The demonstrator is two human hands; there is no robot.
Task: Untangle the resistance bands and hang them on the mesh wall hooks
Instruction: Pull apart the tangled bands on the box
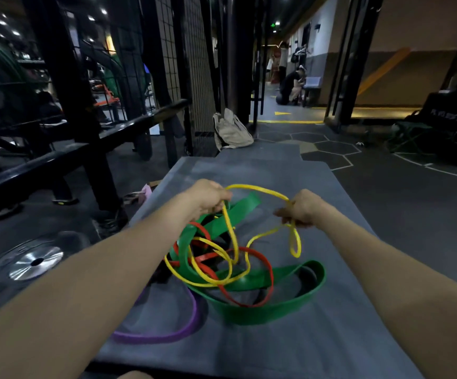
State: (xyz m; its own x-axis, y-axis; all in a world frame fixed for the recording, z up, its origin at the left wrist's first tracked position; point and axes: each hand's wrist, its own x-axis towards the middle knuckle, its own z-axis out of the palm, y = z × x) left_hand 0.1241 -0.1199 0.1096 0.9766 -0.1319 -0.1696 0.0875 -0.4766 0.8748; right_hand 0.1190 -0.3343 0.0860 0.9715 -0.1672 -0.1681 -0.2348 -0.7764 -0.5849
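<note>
Centrally, tangle: a heap of resistance bands is lying on the grey mat (331, 337), just below both hands.
Left hand (208, 199): it is curling its fingers round the yellow band (260, 190) at the left end of a raised arc; the fingertips are hiding under the hand.
Right hand (302, 209): it is pinching the same yellow band at the right end of the arc, with a short yellow loop hanging down from the grip.
Yellow band: it is arching in the air between the two hands, then dropping in thin loops into the heap, where it is crossing the red and green bands.
Green band (265, 310): the widest one, it is looping round the right side of the heap and running up beneath the left hand.
Red band (269, 266): it is threading through the green and yellow loops in the middle.
Purple band (192, 324): it is lying flat on the mat at the heap's left edge, partly under the left forearm.
Mesh wall (192, 50): it is standing well beyond the mat, to the left.
Weight plate (34, 262): it is lying on the floor left of the mat.
Beige bag (230, 129): it is slumping at the foot of the mesh wall.
</note>
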